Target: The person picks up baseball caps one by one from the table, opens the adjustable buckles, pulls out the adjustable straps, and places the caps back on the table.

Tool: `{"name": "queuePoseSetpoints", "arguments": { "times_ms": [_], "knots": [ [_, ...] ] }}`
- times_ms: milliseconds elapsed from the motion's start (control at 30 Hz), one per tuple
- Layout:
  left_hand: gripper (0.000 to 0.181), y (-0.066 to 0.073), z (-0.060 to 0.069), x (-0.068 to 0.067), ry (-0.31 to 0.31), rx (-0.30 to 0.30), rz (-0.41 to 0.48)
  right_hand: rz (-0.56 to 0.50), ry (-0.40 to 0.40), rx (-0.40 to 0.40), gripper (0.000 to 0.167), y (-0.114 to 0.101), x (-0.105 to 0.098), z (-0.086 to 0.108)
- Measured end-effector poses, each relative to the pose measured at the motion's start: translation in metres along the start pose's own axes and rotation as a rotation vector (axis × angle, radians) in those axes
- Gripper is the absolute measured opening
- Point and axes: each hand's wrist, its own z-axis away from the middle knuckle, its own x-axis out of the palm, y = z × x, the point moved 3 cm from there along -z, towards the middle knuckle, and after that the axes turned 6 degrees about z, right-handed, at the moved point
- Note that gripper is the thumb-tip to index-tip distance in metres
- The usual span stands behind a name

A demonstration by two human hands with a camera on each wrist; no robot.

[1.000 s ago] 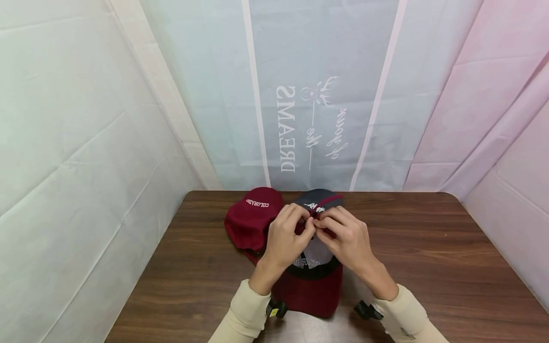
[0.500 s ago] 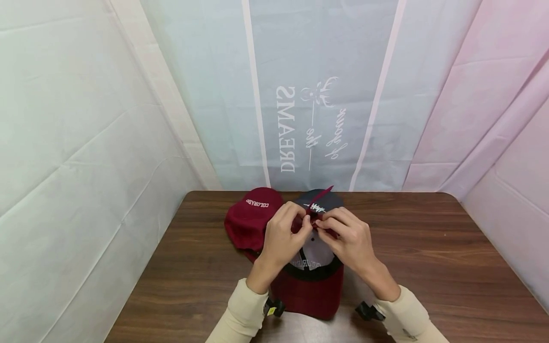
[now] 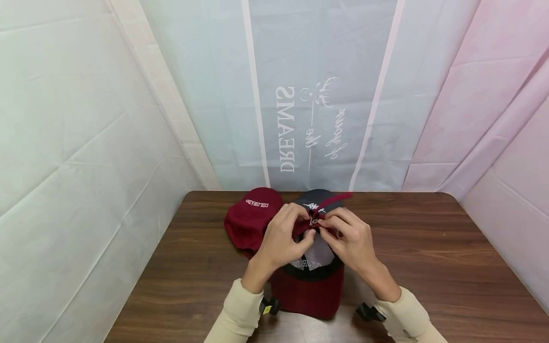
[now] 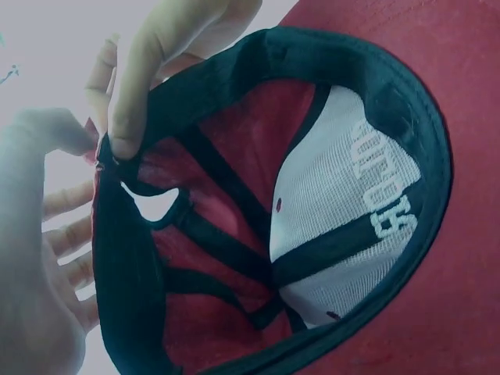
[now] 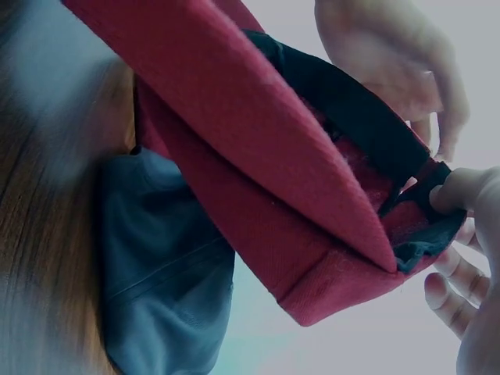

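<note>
A dark red baseball cap [image 3: 308, 294] is held with its brim towards me and its inside facing up. In the left wrist view its dark sweatband and white mesh front panel [image 4: 324, 195] show. My left hand [image 3: 282, 236] grips the back edge of the cap beside the closure. My right hand [image 3: 349, 236] pinches the other side, its thumb inside the band in the right wrist view. From between the hands a loose red strap [image 3: 334, 201] sticks out up and to the right. A small metal buckle [image 3: 315, 221] shows between the fingertips.
Left of the hands lies another red cap [image 3: 249, 224] lettered COLORADO. Behind them is a dark grey cap [image 3: 313, 195] with white lettering, also visible in the right wrist view. A wooden table [image 3: 429, 252] lies beneath, with a printed cloth [image 3: 321, 57] behind it.
The loose strap rose upright, then swung down to the right. My left thumb has moved lower and apart from its index finger, so the buckle shows. The other caps have not moved.
</note>
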Motion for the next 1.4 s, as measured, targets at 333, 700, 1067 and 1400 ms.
{"name": "queuePoseSetpoints", "arguments": {
  "times_ms": [333, 700, 1067, 1400],
  "knots": [
    [0.018, -0.0005, -0.0003, 0.0043, 0.032, 0.020, -0.081, -0.032, -0.051, 0.085, 0.017, 0.0010, -0.0036, 0.0022],
    [0.008, 0.0023, -0.0017, 0.0013, 0.125, 0.092, -0.066, 0.027, -0.024, -0.022, 0.014, -0.0019, -0.0004, 0.0007],
    [0.012, 0.0028, -0.0017, 0.0007, 0.138, 0.100, -0.036, 0.055, -0.003, -0.035, 0.034, -0.0048, 0.0000, -0.0008],
    [0.012, 0.0036, -0.0014, 0.0007, 0.151, 0.096, -0.009, 0.025, -0.010, -0.034, 0.006, -0.0040, -0.0010, -0.0001]
  ]
}}
